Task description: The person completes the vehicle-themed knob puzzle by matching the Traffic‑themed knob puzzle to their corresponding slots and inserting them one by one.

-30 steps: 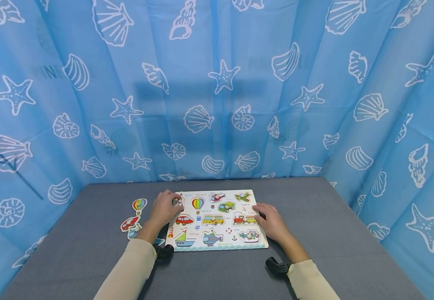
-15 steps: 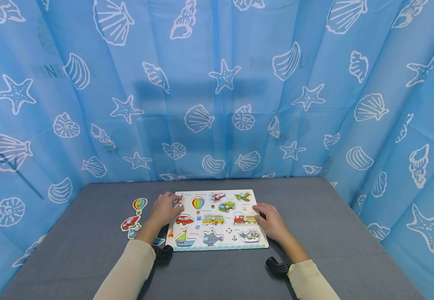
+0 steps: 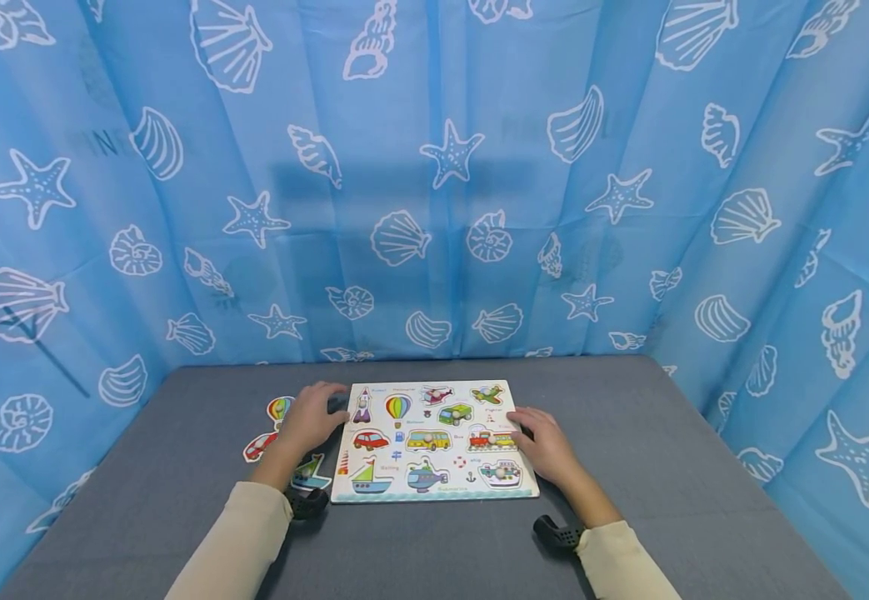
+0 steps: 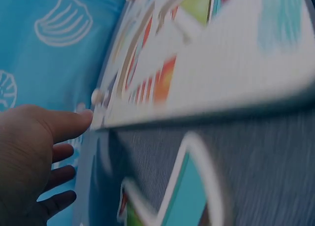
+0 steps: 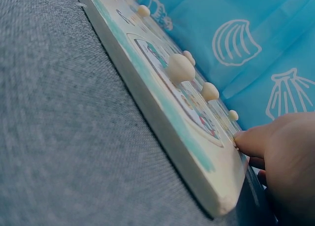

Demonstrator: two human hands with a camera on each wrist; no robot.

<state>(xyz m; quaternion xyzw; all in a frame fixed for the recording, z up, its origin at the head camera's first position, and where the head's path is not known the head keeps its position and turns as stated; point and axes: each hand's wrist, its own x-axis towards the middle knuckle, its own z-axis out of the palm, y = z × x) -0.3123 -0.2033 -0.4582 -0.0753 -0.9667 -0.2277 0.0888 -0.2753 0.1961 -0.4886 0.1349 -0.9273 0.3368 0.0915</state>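
Note:
A white wooden peg puzzle board (image 3: 434, 493) with vehicle pictures lies flat on the table. My left hand (image 3: 310, 423) is just off the board's left edge, fingers spread loosely with nothing between them. A rocket piece (image 3: 362, 406) with a knob sits in the board near that hand. In the left wrist view, the thumb (image 4: 71, 123) is close to the board's edge; touching or not, I cannot tell. My right hand (image 3: 544, 443) rests on the right edge, its thumb (image 5: 250, 140) touching the board. Several round knobs (image 5: 180, 68) stand up from the board.
Loose pieces lie left of the board: a balloon (image 3: 280, 408), a red car (image 3: 257, 447) and a sailboat (image 3: 311, 473). My left hand and forearm partly cover this group. A blue shell-patterned curtain (image 3: 434, 250) hangs behind the grey table (image 3: 434, 550).
My left hand has let go of the rocket piece and moved left, off the board. The rocket is now in full view, and more of the sailboat shows. My right hand stays put.

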